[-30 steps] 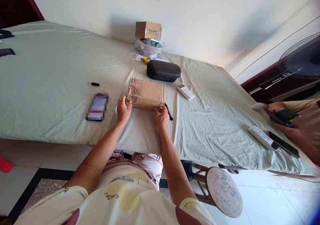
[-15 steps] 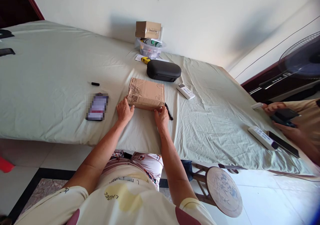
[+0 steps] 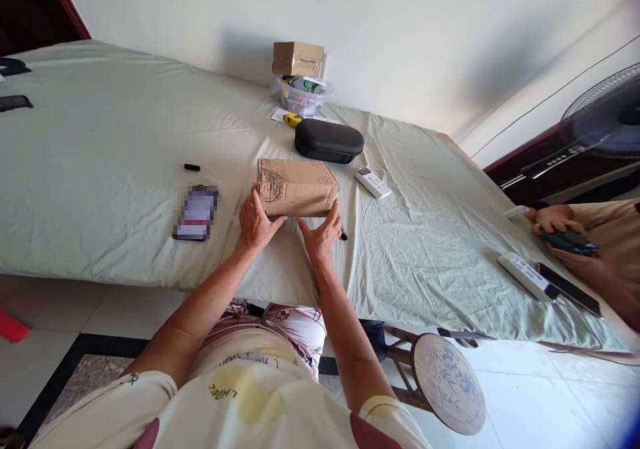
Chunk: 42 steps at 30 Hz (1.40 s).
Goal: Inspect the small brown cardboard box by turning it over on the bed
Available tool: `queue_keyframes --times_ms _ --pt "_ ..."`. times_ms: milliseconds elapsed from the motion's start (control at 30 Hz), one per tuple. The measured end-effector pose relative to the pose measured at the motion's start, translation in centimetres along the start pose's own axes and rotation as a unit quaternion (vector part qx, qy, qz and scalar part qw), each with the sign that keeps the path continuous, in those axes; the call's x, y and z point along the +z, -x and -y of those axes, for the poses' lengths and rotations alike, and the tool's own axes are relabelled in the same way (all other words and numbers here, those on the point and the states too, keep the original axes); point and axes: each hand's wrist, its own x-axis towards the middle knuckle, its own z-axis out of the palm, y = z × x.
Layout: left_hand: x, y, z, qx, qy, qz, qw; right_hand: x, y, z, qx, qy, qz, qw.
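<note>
Cardboard box between both hands' grip on bed

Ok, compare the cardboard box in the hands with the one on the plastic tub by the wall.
The near box looks bigger and bears dark scribbles; the far box looks small and plain. The near box is tipped up off the sheet by the left hand and right hand; the far box rests on a tub, untouched. Both are brown cardboard.
</note>
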Motion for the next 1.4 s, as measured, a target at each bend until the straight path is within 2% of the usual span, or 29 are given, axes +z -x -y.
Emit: queue_keyframes --times_ms 100,233,333,467,633,800,933,1067,1267,1400 --pt "-0.2 0.2 -0.6 -0.015 -0.005 0.015 1.0 -0.3 0.1 0.7 -0.013 0.029 0.007 0.999" --pt "-0.8 0.1 -1.3 -0.048 -0.023 0.076 0.996 -0.4 0.1 0.9 0.004 0.054 0.032 0.998" --pt "-1.0 0.0 -1.6 -0.058 -0.015 0.086 0.995 -0.5 0.0 0.6 0.012 0.044 0.036 0.998" --pt "-1.0 -0.3 -1.2 -0.047 0.009 0.064 0.997 -0.5 -0.2 -0.1 -0.013 0.004 0.019 1.0" --pt "-0.9 -0.9 0.0 -0.047 0.041 0.023 0.998 -0.4 -0.7 -0.9 -0.059 -0.093 -0.02 0.994" --pt "-0.6 -1.2 1.0 -0.054 0.089 -0.039 0.994 -0.6 -1.2 -1.2 -0.02 -0.182 -0.075 0.98" --pt "-0.8 -1.3 1.5 -0.037 0.13 -0.082 0.987 -1.0 -1.7 -1.1 0.018 -0.289 -0.123 0.949" --pt "-1.3 -1.5 1.8 -0.022 0.156 -0.109 0.981 -1.5 -2.1 -0.9 0.024 -0.362 -0.164 0.917" --pt "-1.6 -1.9 1.7 -0.02 0.183 -0.12 0.976 -2.1 -2.1 -0.4 -0.013 -0.384 -0.131 0.914" --pt "-1.5 -1.9 1.2 -0.034 0.234 -0.111 0.965 -2.0 -2.1 -0.3 0.007 -0.375 -0.12 0.919"
